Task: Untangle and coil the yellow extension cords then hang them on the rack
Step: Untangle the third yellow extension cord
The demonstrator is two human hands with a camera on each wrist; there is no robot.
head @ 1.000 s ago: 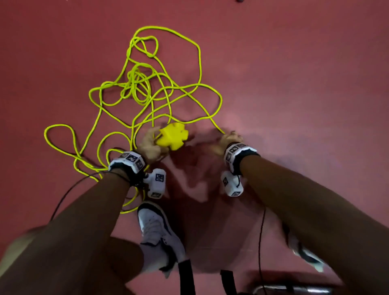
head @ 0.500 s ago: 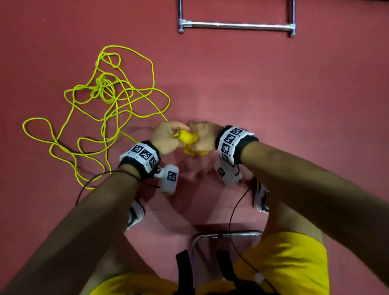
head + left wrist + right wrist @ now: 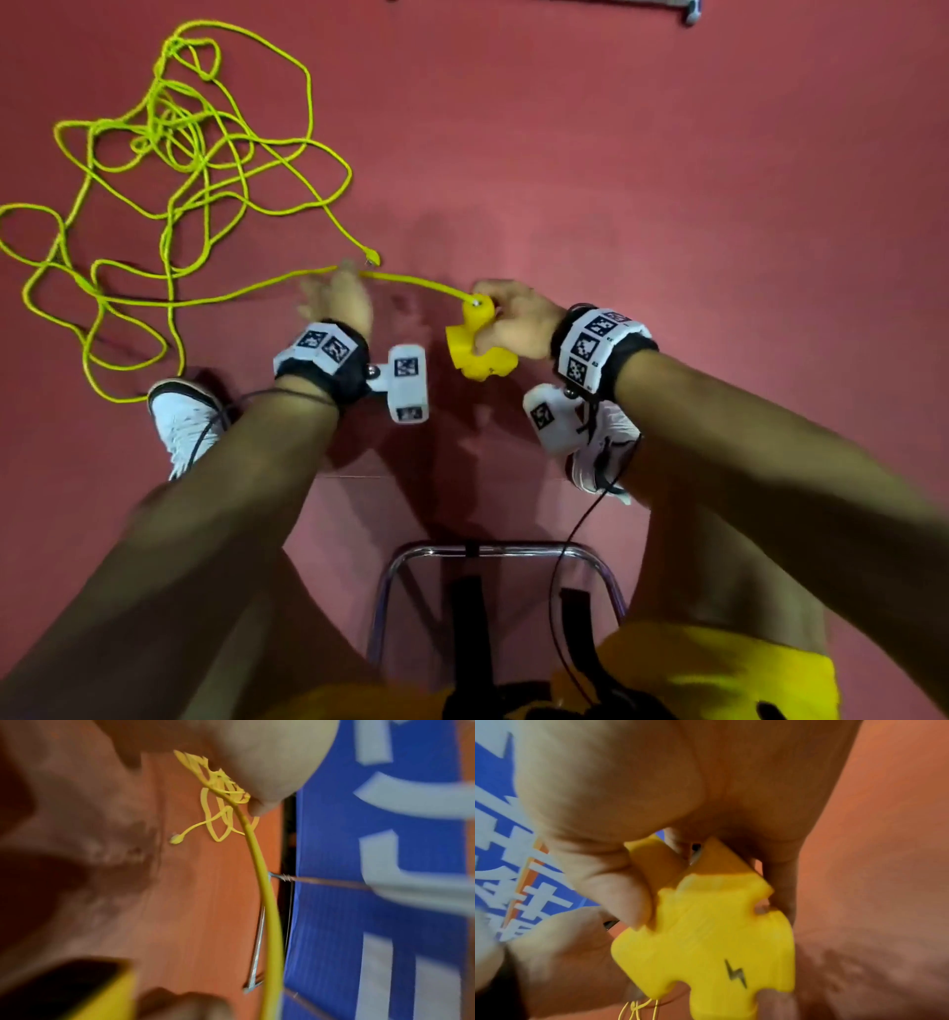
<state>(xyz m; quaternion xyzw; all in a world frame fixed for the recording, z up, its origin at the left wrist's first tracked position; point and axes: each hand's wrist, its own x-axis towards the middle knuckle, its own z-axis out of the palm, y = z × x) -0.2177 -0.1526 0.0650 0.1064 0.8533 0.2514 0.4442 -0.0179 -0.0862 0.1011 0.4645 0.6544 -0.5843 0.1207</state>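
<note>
Bare forearms, white wristbands point(image 3: 322, 348) printed with black square markers over black straps, white camera pods point(image 3: 408, 383) at each wrist, thin black cables point(image 3: 560, 591), yellow shorts point(image 3: 719, 678), white sneakers point(image 3: 182, 421).

Red floor point(image 3: 667, 205) under tangled yellow cord point(image 3: 169, 154), white shoes point(image 3: 185, 421), chrome frame point(image 3: 493, 552).

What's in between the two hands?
A straight piece of yellow cord runs from the left hand to the yellow socket block in the right hand. The head view shows it.
</note>
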